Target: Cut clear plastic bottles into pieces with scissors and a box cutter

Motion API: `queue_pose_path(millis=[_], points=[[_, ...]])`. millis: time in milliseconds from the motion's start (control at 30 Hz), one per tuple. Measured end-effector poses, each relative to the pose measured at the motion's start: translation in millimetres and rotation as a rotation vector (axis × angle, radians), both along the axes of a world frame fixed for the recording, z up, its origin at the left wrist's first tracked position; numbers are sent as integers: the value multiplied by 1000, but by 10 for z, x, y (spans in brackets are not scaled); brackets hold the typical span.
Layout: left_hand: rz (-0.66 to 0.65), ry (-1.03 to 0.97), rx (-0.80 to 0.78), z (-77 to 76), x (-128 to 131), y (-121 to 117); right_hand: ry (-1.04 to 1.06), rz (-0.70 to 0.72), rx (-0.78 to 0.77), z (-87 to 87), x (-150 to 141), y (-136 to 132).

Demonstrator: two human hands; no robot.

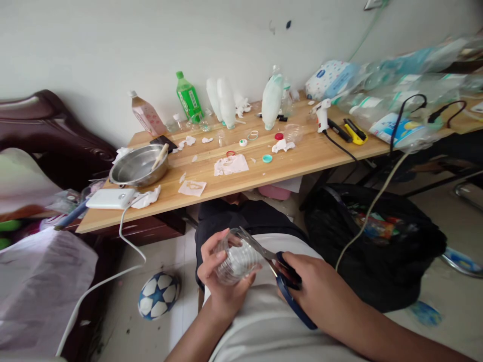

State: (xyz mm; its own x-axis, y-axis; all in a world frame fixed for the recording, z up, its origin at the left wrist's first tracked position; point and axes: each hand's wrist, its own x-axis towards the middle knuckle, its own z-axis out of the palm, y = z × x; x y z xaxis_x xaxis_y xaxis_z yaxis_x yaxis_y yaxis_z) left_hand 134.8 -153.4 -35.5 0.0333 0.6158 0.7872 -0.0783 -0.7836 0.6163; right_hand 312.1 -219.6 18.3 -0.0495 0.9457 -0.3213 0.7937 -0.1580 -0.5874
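Over my lap, my left hand (222,281) is wrapped round a clear, ribbed cut piece of plastic bottle (237,261). A pair of scissors (289,294) with dark blue handles is gripped in my right hand (317,291). The scissors' blades are spread, with the upper one lying at the bottle piece's upper edge. I cannot tell whether that edge sits between the blades. Fingers hide part of the handles and of the plastic.
On the wooden table (181,198) are a metal bowl (138,168), a green bottle (188,98), a glue gun (322,115), a yellow cutter (354,131) and paper scraps. A black bag (381,271) stands at right. A ball (158,296) and a white cable (98,286) are at left.
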Motion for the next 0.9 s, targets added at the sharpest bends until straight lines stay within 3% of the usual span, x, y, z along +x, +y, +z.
queue_pose_path(millis=[400, 667, 900], points=[[15, -4, -40, 14, -4, -3, -69, -2, 18, 2, 12, 22], [-1, -55, -150, 1, 8, -27, -146, 21, 79, -38, 29, 9], [-37, -115, -183, 2, 32, -26, -215, 42, 61, 37, 55, 72]])
